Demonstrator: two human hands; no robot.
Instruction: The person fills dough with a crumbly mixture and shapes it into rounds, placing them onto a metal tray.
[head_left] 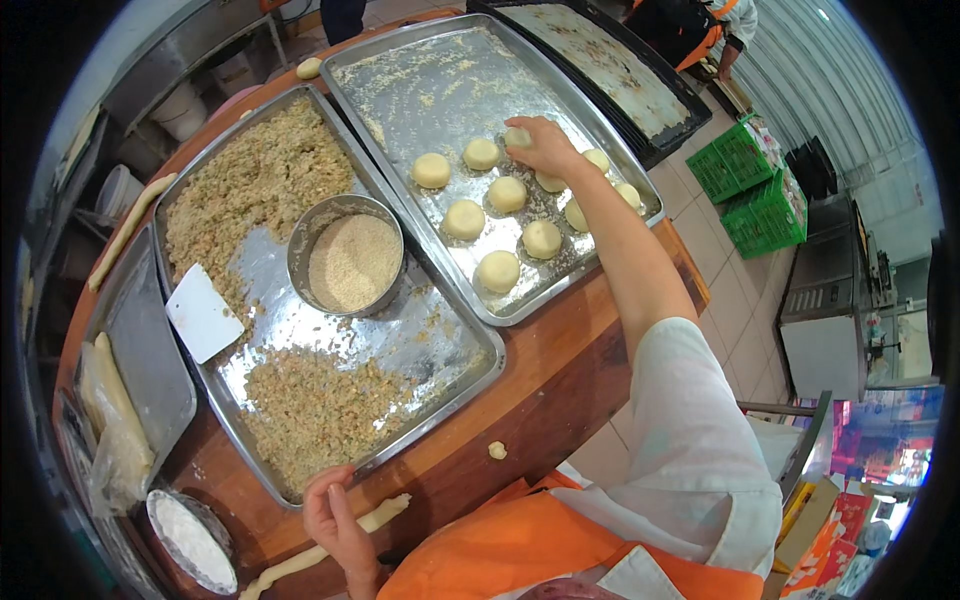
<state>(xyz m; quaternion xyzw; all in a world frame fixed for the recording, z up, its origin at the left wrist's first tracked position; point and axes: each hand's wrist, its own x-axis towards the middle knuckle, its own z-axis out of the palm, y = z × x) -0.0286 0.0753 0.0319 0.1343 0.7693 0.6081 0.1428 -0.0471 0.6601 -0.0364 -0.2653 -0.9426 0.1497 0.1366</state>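
My right hand (545, 150) reaches over the far metal tray (400, 130), its fingers closed round a pale dough ball (517, 138). Several more round, slightly flattened dough balls stand around it, among them one (507, 194) just below the hand and one (431, 170) to its left. My left hand (338, 515) is by the near edge of the filling tray (440, 385), fingers curled and thumb against them; whatever may be inside is hidden. Beside and partly behind it, a long dough rope (300, 562) lies on the wooden table (540, 400).
Crumbly filling (260, 165) lies in two heaps in the near tray, with a round tin of seeds (352, 262) and a white scraper (205, 313). A bowl of flour (190, 540) and plastic-covered dough (112, 400) are at left. Green crates (765, 215) and another person (735, 40) are beyond.
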